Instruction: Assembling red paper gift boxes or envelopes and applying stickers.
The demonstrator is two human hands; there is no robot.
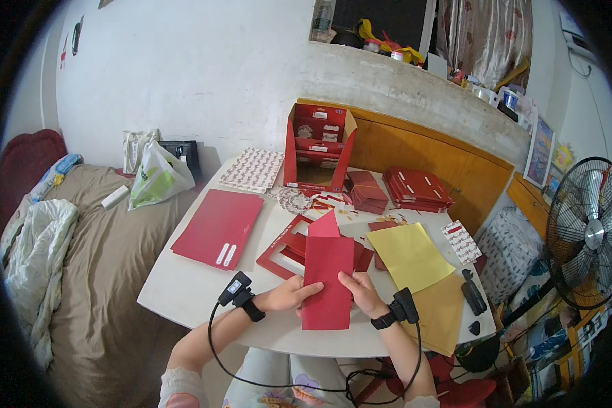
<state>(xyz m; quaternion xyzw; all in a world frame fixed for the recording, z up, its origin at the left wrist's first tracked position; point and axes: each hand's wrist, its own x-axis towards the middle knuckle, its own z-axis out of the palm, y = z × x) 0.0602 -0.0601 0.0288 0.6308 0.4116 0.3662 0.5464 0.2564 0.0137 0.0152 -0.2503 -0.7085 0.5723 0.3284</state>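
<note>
A tall red paper envelope [328, 275] is held upright above the near edge of the table, its pointed flap raised at the top. My left hand [287, 294] grips its left side, thumb on the front and fingers behind. On the right side my right hand [364, 294] pinches it the same way. Behind the envelope, partly covered, lies a red card with cut-out windows [273, 256]. Close to my right hand are a yellow sheet [412, 256] and a tan sheet [436, 309]. Each wrist wears a black strap with a small cabled device.
Flat red sheets [217, 228] lie left on the white table [177, 289]. At the back stand a red display box [292, 153], patterned sheets [253, 168] and stacked red packets [418, 188]. A black tool [474, 297] lies right, near a fan [587, 231]. A bed [102, 251] is left.
</note>
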